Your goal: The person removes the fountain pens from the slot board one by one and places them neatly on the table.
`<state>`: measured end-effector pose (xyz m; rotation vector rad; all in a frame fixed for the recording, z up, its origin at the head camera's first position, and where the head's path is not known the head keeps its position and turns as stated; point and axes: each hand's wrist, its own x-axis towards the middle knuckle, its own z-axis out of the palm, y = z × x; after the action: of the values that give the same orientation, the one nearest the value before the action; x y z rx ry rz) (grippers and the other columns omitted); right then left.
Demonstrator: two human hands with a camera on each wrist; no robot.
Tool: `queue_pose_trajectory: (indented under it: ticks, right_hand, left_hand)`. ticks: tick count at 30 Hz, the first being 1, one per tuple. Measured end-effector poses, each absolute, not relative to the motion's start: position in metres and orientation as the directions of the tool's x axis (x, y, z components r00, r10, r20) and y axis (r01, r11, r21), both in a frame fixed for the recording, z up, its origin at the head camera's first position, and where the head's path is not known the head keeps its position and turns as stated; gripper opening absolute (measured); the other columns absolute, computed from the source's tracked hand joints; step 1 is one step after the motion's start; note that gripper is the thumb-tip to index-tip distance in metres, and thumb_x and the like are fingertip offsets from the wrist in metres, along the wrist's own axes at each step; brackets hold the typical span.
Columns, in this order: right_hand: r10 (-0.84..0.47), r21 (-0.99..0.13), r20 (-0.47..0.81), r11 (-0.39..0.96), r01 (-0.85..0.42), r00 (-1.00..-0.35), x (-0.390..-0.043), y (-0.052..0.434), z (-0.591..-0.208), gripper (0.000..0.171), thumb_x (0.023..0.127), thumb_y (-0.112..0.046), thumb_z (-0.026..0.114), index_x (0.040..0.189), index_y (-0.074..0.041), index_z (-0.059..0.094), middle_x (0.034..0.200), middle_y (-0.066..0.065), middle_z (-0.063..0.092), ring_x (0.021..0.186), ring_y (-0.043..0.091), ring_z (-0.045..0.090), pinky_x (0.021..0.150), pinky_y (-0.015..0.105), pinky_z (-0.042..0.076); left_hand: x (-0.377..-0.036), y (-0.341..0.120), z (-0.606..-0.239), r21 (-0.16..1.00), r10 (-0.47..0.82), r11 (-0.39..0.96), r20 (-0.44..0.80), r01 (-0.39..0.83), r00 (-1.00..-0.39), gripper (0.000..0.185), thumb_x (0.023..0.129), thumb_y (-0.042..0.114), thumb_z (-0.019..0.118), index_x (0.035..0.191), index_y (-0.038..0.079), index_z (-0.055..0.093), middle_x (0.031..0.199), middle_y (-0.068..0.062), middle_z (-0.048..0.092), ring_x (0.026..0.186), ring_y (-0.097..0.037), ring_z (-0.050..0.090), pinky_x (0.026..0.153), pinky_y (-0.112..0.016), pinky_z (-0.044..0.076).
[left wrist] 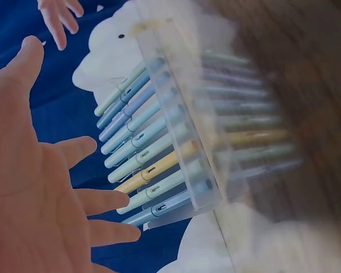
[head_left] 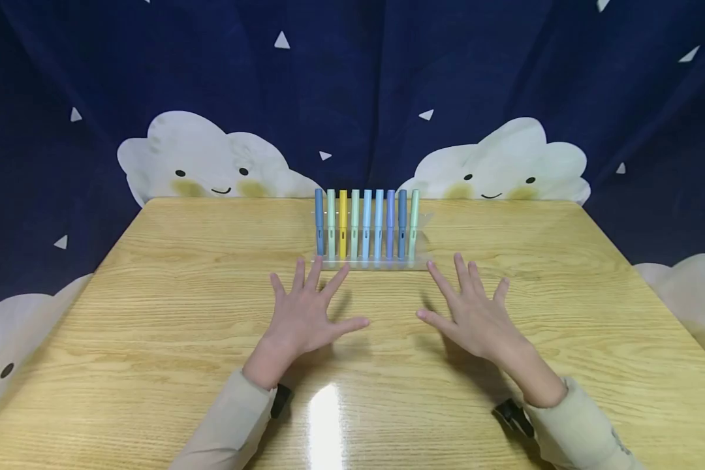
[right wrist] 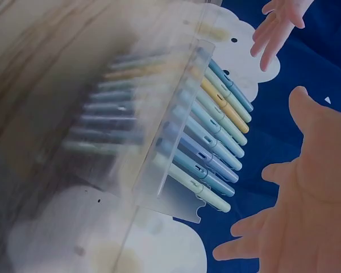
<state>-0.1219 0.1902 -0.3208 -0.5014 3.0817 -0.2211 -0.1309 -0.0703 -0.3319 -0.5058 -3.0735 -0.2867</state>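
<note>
1. I am holding my left hand (head_left: 303,318) flat and open above the pale wooden table (head_left: 153,313), with all five fingers spread wide and gripping nothing; its fingertips are pointing toward the left end of the pen rack.
2. My left wrist view is showing that same palm (left wrist: 28,193) with the fingers straight and fanned out, just short of the rack's near corner (the table there is looking blurred).
3. The clear acrylic pen rack (head_left: 369,264) is standing at the middle of the table toward its far edge, between and just beyond my two hands, and neither hand is touching it.
4. Nine capped pastel pens (head_left: 367,224) are standing upright in the rack in a single row: from the left a dark blue one, a pale green one, a yellow pen (head_left: 343,224), then greens, light blues and lilac-blues, ending in a pale green one.
5. I am holding my right hand (head_left: 476,316) open too, fingers straight and splayed, gripping nothing, near the rack's right end.
6. My right wrist view is showing that open palm (right wrist: 312,199) beside the pen caps, apart from them.
</note>
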Motion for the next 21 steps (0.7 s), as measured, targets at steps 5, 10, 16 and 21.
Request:
queue_pose_trajectory:
  ticks: [5,10,16,21]
  right_hand:
    - [-0.333,-0.163,0.036,0.928,-0.334,-0.942,-0.123,0.192,-0.319,0.073,0.089,-0.058,0.036,0.145,-0.018,0.012,0.143,0.027,0.0,0.128,0.046,0.004,0.089,0.075,-0.002]
    - [-0.354,-0.213,0.058,0.909,-0.358,-0.934,-0.125,0.194,-0.319,0.071,0.09,-0.054,0.037,0.144,-0.016,0.014,0.143,0.027,0.003,0.13,0.043,0.003,0.092,0.073,0.002]
    - [-0.389,-0.257,0.104,0.879,-0.402,-0.916,-0.131,0.197,-0.319,0.069,0.09,-0.049,0.045,0.142,-0.009,0.024,0.143,0.026,0.011,0.129,0.043,0.01,0.094,0.071,0.008]
    - [-0.419,-0.269,0.169,0.851,-0.451,-0.892,-0.14,0.202,-0.322,0.066,0.087,-0.042,0.054,0.137,-0.004,0.034,0.138,0.026,0.025,0.125,0.044,0.022,0.094,0.069,0.019]
  left_hand:
    - [-0.135,-0.069,-0.332,0.243,0.332,0.909,0.07,0.338,-0.941,0.085,0.075,0.074,0.038,0.143,0.026,0.021,0.144,-0.019,0.019,0.13,-0.04,0.013,0.097,-0.069,0.009]
    - [-0.139,-0.069,-0.332,0.293,0.337,0.891,0.087,0.347,-0.938,0.081,0.078,0.071,0.038,0.142,0.023,0.026,0.142,-0.018,0.024,0.129,-0.038,0.019,0.098,-0.066,0.014]
    - [-0.146,-0.07,-0.332,0.337,0.369,0.855,0.139,0.394,-0.919,0.07,0.085,0.059,0.042,0.136,0.011,0.037,0.135,-0.021,0.036,0.122,-0.036,0.034,0.095,-0.06,0.03]
    - [-0.152,-0.072,-0.333,0.418,0.401,0.804,0.142,0.422,-0.905,0.061,0.09,0.046,0.046,0.132,0.003,0.041,0.131,-0.023,0.04,0.12,-0.037,0.038,0.096,-0.051,0.035]
